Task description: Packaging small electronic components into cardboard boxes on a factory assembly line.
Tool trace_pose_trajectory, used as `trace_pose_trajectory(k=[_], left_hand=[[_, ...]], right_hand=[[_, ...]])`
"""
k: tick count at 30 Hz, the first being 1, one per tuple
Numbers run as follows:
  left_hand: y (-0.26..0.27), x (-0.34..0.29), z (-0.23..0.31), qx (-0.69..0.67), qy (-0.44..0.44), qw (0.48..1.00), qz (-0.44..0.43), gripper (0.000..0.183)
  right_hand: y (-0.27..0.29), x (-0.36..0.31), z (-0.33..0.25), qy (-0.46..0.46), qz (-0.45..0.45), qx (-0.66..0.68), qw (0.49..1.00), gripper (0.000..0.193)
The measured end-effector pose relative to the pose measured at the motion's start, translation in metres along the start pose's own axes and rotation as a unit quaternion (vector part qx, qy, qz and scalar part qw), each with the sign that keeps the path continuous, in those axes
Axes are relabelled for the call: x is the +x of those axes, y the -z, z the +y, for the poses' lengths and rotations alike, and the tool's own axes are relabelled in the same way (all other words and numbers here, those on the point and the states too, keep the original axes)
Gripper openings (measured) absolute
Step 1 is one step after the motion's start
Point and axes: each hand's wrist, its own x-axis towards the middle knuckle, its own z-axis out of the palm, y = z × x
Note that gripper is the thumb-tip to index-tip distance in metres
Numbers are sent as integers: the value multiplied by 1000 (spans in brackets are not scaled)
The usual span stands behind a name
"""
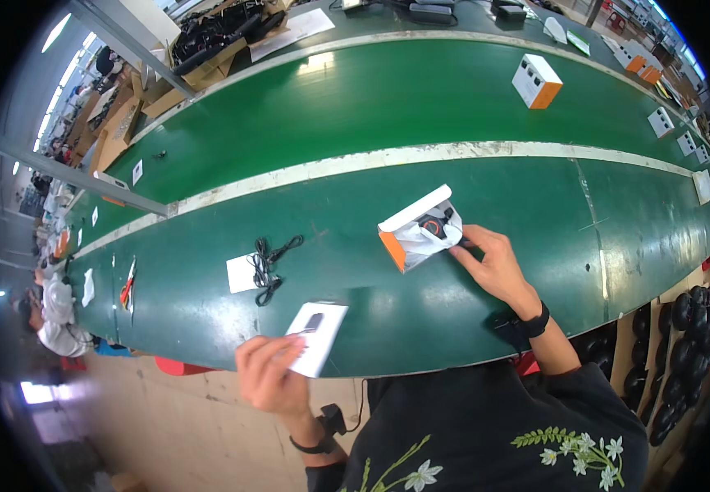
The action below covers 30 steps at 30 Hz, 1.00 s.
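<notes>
My left hand (271,373) pinches a flat white leaflet (318,338) with a dark device printed on it, above the table's near edge. To the right, my right hand (494,266) grips the side of an open white-and-orange box (392,248), its thumb at the near side and its fingers partly hidden. Inside the box, a black device (433,225) with an orange ring sits in white wrapping. Between the hands and farther left, a coiled black cable (263,266) lies partly over a white paper sheet (241,274).
Red-handled scissors (128,289) lie at the left of the green table (453,320). Beyond a pale rail (420,153) runs a green conveyor belt (355,107), carrying a white-and-orange box (537,81). A metal post (84,180) stands at left. Black rounded goods (683,353) are stacked at lower right.
</notes>
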Motion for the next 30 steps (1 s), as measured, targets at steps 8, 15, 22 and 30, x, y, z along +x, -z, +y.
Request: trace_pose_trajectory(k=[8, 15, 22, 30], left_hand=[[-79, 30, 69, -155, -192, 961, -128, 37], [-102, 37, 82, -166, -238, 941, -177, 36], [-123, 24, 138, -504, 257, 780, -267, 59], [-125, 52, 119, -213, -28, 945, -245, 35]], right_hand=[[62, -44, -72, -208, -71, 361, 906, 24], [71, -53, -57, -203, -69, 340, 916, 17], [51, -87, -35, -173, 186, 409, 876, 22], [95, -27, -77, 178, 50, -160, 970, 50]])
